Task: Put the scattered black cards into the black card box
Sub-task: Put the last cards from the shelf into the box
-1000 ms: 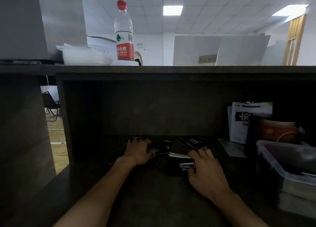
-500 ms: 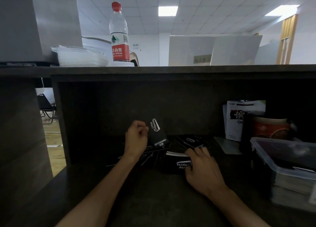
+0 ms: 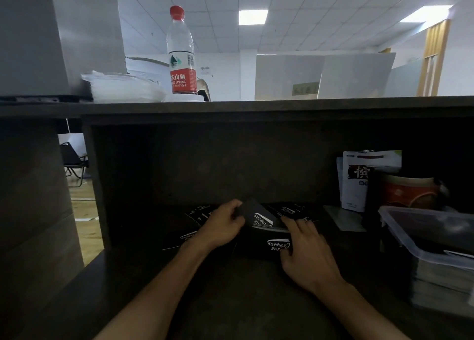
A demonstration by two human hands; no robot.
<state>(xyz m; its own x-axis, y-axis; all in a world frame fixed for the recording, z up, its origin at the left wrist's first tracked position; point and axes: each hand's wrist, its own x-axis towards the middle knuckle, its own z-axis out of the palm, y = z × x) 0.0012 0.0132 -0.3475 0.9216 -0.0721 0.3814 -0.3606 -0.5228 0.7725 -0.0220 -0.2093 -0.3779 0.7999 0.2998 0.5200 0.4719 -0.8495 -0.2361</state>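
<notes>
Change: lowered since half a second ago, the left hand (image 3: pixel 222 224) has brought its black card (image 3: pixel 257 215) from mid-air down onto the card box (image 3: pixel 266 244).
Grip: left fingers pinch the card's left edge; the card lies tilted over the box's open top.
Right hand (image 3: pixel 306 250): curled round the box's right side, steadying it on the desk (image 3: pixel 230 296).
Box contents: a stack of cards, white edges showing under the held card.
Scattered cards (image 3: pixel 198 215): spread flat left of and behind the box.
Right side: clear plastic container (image 3: pixel 425 239), contents too dim to tell.
Shelf above: water bottle (image 3: pixel 181 55).
</notes>
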